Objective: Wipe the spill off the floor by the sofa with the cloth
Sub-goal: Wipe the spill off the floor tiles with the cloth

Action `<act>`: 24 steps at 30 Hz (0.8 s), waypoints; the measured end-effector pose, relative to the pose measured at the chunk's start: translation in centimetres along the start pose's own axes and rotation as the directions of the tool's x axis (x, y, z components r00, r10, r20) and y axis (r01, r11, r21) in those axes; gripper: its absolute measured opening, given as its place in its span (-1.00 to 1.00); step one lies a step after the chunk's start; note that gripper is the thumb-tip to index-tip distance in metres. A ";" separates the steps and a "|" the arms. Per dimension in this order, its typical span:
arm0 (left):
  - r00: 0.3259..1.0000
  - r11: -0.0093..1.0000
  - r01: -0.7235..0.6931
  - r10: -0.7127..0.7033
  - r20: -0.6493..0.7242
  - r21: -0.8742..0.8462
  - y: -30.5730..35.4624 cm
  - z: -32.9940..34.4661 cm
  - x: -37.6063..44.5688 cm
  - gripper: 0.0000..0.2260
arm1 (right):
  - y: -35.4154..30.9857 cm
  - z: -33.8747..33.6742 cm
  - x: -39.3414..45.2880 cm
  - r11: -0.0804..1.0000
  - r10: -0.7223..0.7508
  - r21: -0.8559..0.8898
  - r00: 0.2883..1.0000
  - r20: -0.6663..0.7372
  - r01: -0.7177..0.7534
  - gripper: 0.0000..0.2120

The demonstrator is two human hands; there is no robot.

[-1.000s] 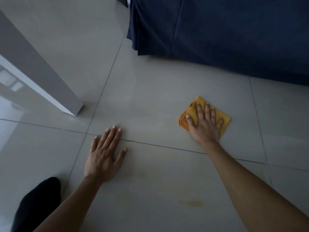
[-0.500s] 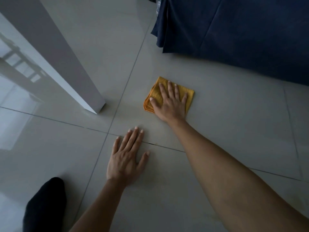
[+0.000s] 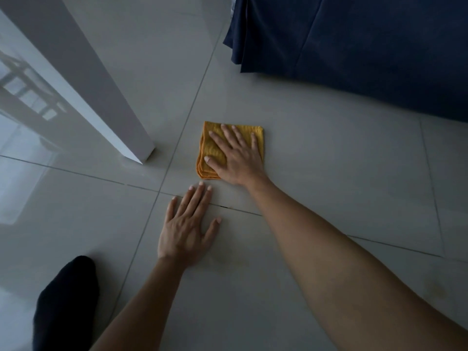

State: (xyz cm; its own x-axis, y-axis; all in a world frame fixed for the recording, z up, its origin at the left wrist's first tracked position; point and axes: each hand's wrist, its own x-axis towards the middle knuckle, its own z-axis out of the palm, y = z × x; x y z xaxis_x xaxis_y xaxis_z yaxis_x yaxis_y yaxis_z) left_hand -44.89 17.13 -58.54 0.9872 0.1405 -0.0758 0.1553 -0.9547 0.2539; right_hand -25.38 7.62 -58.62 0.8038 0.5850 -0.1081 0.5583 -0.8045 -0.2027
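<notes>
A folded yellow-orange cloth (image 3: pixel 211 148) lies flat on the pale tiled floor (image 3: pixel 342 173), in front of the dark blue sofa skirt (image 3: pixel 367 46). My right hand (image 3: pixel 238 160) presses down on the cloth with fingers spread, covering its right half. My left hand (image 3: pixel 187 229) rests palm-down on the bare tile just below the cloth, fingers apart, holding nothing. Its fingertips lie a short gap from the cloth's lower edge. A faint brownish smear (image 3: pixel 233 262) shows on the tile beside my left wrist.
A white furniture panel (image 3: pixel 83 79) slants down to the floor left of the cloth, its corner near the tile joint. A black-clad foot or knee (image 3: pixel 65 305) sits at bottom left. Grout lines cross under my left hand.
My right hand has slid the cloth leftward across the tile, from well right of my left hand to just above it. The left hand stays planted; the view has shifted.
</notes>
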 end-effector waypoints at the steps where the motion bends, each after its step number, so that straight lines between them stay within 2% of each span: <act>1: 1.000 1.000 -0.001 0.001 -0.003 0.002 0.0 0.0 0.0 -0.39 | 0.5 -0.1 -0.8 1.000 0.013 0.002 1.000 -0.003 -0.013 -0.32; 12: 0.999 1.000 0.000 0.001 -0.035 0.031 0.0 0.1 -0.2 -0.38 | 12.3 -1.7 -12.4 0.962 0.272 0.007 0.961 -0.048 -0.272 -0.32; 24: 1.000 0.999 -0.006 0.008 -0.030 0.050 0.3 -0.1 -0.2 -0.37 | 28.0 -4.0 -22.4 0.800 0.600 0.031 0.797 -0.066 -0.600 -0.35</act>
State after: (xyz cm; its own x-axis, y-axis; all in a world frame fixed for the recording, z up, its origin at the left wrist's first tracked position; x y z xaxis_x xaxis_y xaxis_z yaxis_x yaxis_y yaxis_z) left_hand -45.00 16.89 -58.32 0.9890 0.1405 -0.0453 0.1469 -0.9675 0.2059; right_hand -26.97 -28.40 -58.02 0.9893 -0.0232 -0.1441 -0.0418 -0.9910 -0.1274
